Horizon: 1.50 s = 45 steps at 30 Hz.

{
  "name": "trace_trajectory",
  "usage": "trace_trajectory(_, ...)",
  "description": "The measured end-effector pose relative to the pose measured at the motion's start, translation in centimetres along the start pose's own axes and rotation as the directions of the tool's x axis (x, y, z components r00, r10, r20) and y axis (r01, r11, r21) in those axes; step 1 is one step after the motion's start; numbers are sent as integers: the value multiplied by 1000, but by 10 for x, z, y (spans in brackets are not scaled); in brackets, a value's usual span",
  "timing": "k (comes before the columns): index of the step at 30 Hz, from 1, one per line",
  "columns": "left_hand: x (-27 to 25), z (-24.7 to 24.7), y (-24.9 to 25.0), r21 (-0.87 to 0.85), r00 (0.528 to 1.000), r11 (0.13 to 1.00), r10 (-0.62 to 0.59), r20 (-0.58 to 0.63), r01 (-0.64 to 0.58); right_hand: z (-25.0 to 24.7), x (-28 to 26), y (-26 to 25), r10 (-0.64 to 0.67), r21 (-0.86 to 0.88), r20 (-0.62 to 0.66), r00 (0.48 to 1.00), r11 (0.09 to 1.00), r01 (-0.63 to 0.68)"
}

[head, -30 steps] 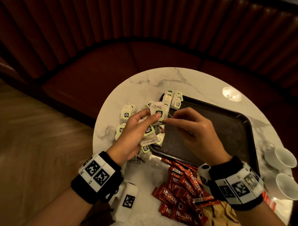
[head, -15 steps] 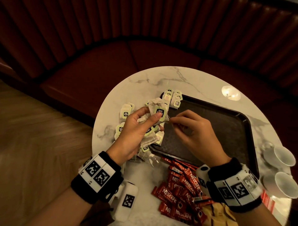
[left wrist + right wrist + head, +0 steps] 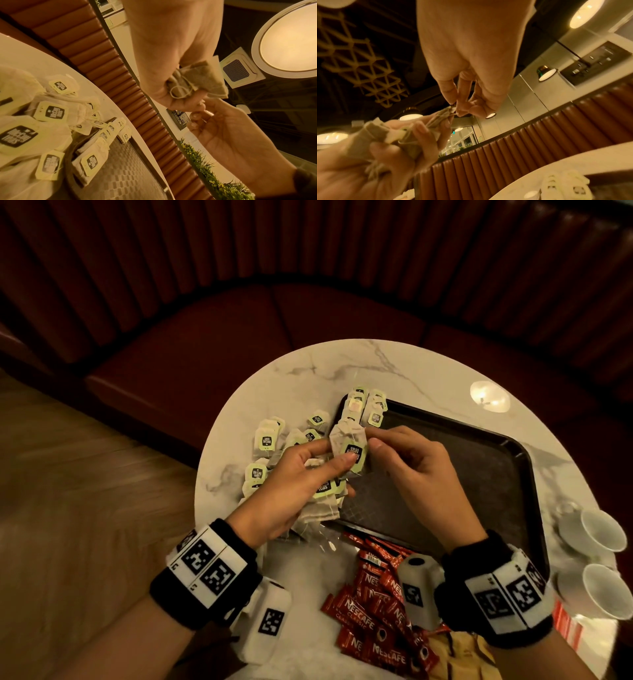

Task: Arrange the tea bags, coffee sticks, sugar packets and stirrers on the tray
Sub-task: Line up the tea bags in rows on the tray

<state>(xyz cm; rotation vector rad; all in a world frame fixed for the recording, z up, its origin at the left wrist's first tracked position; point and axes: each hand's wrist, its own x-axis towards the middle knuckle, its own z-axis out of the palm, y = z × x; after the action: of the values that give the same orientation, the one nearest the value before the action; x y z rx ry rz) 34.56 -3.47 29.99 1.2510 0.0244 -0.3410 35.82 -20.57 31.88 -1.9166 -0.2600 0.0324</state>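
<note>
**Tea bag held over the tray's near corner**

Tea bag (image 3: pixel 349 448), judging by its crumpled paper and looped string, is light, limp and easily torn; the stiffer green tag or the bag's edge looks the safer hold. It sits raised above the loose pile (image 3: pixel 270 446), pinched with a few more bags in the left hand (image 3: pixel 294 484). The right hand (image 3: pixel 416 474) nips at its string or corner. Below lies the tray (image 3: pixel 496 460), with a small stack (image 3: pixel 368 407) at its far corner.
</note>
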Motion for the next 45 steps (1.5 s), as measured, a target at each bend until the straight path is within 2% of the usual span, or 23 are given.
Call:
trace_trajectory(3,-1,1,2,-1,1000,1000,1,22,-1,1,-2,-3,72,163,12,997,984,-73)
trace_trajectory(6,-1,1,2,-24,1000,1000,7,13,-6,0,-4,-3,93,230,34,995,968,-99)
trace_trajectory(9,-1,2,1,-67,1000,998,11,-18,-13,0,-5,-2,83,204,62,995,975,-94)
trace_trajectory(14,-1,2,3,-84,998,995,51,-34,-54,2,-10,6,85,-8,71,994,996,-85)
trace_trajectory(16,-1,2,3,-85,999,995,49,-23,-51,2,-11,7,93,-28,76,993,995,-91)
trace_trajectory(21,-4,5,4,-21,998,999,40,50,-39,0,-9,-1,132,249,30,991,959,-135)
trace_trajectory(23,-4,6,4,-5,998,999,38,57,-37,1,-9,-1,123,293,32,992,948,-127)
trace_trajectory(29,-3,7,6,2,1000,1000,15,20,-15,5,-8,2,99,274,9,995,957,-97)
trace_trajectory(37,-1,7,9,-22,993,999,-28,112,31,2,-6,2,131,334,-87,987,938,-95)
trace_trajectory(41,0,8,10,14,991,1000,-26,133,24,3,-9,-2,148,409,-74,986,906,-105)
trace_trajectory(45,0,7,9,81,989,997,-32,145,20,4,-9,-4,125,384,-60,990,919,-92)
